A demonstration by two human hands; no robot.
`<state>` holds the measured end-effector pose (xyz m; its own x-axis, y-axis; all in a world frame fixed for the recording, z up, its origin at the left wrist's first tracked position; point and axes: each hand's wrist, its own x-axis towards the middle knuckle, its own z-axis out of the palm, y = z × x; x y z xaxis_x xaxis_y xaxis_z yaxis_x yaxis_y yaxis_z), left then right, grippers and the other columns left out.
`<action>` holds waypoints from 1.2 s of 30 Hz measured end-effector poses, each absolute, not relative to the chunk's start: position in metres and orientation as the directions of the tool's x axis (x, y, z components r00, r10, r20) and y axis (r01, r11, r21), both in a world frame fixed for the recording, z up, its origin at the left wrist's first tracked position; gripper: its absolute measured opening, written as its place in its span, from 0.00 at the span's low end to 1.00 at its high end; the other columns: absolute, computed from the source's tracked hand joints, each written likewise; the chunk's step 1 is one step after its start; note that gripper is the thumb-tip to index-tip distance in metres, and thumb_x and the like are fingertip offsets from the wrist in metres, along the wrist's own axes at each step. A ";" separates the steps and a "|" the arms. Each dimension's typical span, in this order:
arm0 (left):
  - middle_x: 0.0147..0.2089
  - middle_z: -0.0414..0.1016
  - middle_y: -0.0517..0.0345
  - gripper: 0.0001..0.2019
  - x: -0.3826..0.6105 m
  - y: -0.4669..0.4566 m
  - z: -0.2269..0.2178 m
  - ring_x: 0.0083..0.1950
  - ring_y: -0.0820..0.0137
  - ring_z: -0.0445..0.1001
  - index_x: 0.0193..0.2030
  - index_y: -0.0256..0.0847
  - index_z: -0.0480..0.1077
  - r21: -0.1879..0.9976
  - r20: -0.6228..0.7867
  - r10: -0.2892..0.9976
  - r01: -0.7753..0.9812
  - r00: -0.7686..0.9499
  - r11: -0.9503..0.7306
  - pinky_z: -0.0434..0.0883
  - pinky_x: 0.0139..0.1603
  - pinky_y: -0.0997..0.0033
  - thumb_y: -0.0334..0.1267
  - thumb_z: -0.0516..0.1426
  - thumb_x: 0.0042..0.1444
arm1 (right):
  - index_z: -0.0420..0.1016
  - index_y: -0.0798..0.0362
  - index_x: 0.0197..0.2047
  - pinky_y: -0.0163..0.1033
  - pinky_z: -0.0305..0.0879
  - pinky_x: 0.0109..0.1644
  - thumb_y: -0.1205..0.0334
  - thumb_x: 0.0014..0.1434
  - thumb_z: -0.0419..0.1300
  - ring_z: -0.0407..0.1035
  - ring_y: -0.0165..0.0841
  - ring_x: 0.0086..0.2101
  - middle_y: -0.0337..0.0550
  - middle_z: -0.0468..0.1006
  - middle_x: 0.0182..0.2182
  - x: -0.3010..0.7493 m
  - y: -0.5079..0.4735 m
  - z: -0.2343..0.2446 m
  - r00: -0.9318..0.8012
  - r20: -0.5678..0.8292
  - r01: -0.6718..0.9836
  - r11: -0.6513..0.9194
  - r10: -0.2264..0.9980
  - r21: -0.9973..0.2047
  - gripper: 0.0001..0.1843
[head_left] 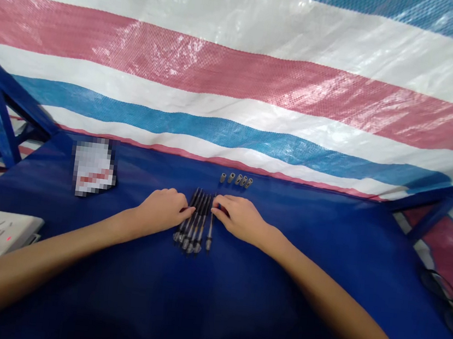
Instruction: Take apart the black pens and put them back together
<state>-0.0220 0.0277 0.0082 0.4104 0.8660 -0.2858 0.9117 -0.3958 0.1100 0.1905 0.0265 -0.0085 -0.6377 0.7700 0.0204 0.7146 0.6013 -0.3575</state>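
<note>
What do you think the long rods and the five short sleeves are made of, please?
The long rods look like dark metal, with glinting silvery ends. The five short sleeves look like dull grey metal with hollow ends; the exact alloy cannot be told.

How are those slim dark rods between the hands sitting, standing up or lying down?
Lying down: the slim dark rods rest flat, side by side, on the blue table cover, between the left hand and right hand.

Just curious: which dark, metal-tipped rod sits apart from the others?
The rightmost slim dark rod, nearest the right hand; a gap parts it from the tight group of rods.
</note>
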 end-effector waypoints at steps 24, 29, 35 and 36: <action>0.13 0.64 0.63 0.24 -0.019 0.028 -0.043 0.15 0.78 0.59 0.14 0.37 0.64 0.098 0.598 0.567 0.650 0.567 -0.753 0.50 0.20 0.73 0.37 0.50 0.62 | 0.76 0.56 0.36 0.41 0.65 0.35 0.55 0.62 0.48 0.74 0.42 0.33 0.53 0.79 0.31 0.170 0.019 -0.010 -0.267 -0.101 0.961 0.257 0.958 -0.107 0.19; 0.13 0.62 0.64 0.23 -0.018 0.029 -0.043 0.15 0.78 0.57 0.14 0.38 0.62 0.105 0.610 0.568 0.654 0.553 -0.749 0.50 0.19 0.73 0.37 0.51 0.62 | 0.77 0.57 0.35 0.41 0.65 0.35 0.57 0.61 0.49 0.74 0.42 0.33 0.54 0.79 0.31 0.170 0.021 -0.011 -0.241 -0.132 0.966 0.225 0.961 -0.124 0.18; 0.13 0.60 0.65 0.22 -0.020 0.029 -0.043 0.16 0.79 0.56 0.15 0.37 0.60 0.106 0.602 0.510 0.571 0.615 -0.814 0.53 0.20 0.74 0.35 0.53 0.61 | 0.78 0.57 0.34 0.39 0.64 0.35 0.57 0.58 0.51 0.74 0.41 0.32 0.51 0.80 0.30 0.173 0.024 -0.014 -0.217 -0.148 0.964 0.188 0.965 -0.190 0.17; 0.13 0.60 0.65 0.22 -0.020 0.029 -0.043 0.16 0.79 0.56 0.15 0.37 0.60 0.101 0.597 0.496 0.555 0.630 -0.826 0.53 0.20 0.74 0.35 0.53 0.61 | 0.78 0.57 0.34 0.39 0.64 0.35 0.57 0.57 0.51 0.74 0.41 0.32 0.51 0.79 0.30 0.173 0.023 -0.014 -0.224 -0.144 0.962 0.195 0.964 -0.193 0.17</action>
<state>-0.0196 0.0294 -0.0426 0.6300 0.4965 0.5972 0.5551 -0.8257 0.1009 0.1728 0.0234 -0.0139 -0.2244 0.9637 -0.1443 0.9616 0.1950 -0.1931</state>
